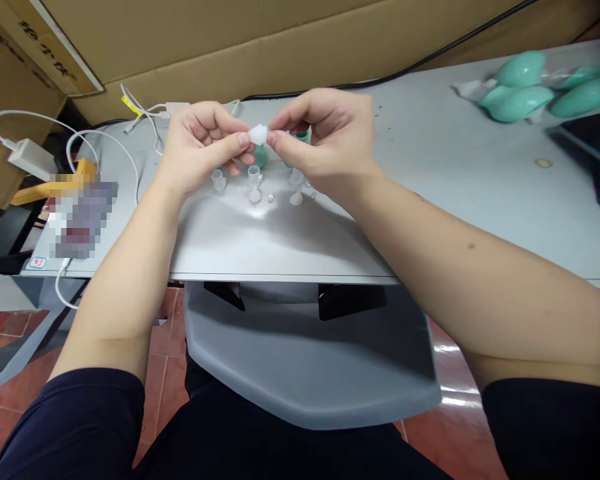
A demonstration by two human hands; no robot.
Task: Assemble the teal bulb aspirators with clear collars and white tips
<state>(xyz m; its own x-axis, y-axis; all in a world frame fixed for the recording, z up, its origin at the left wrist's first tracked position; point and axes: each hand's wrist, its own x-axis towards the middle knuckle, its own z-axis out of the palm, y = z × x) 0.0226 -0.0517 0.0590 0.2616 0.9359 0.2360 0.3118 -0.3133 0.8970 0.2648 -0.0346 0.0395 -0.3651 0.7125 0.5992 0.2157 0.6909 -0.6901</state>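
Observation:
Between my two hands, above the grey table (430,220), is a small white plastic piece (259,135). My left hand (195,143) pinches its left end with thumb and forefinger. From the other side, the thumb and forefinger of my right hand (333,133) close on its right end. Below stand white translucent plastic cups (253,175), and in front of them lie two pale cone-shaped pieces (255,196). Tiny clear parts (271,199) are scattered beside the cones. A green object (260,157) shows behind my fingers, mostly hidden.
Glossy green pear-shaped objects (517,103) lie at the back right, near a dark flat object (593,157) and a thin tan ring (543,163). At left are a pixelated phone (85,220), a white charger (33,159) and cables. Cardboard (260,47) lines the back; a grey seat (310,360) is below.

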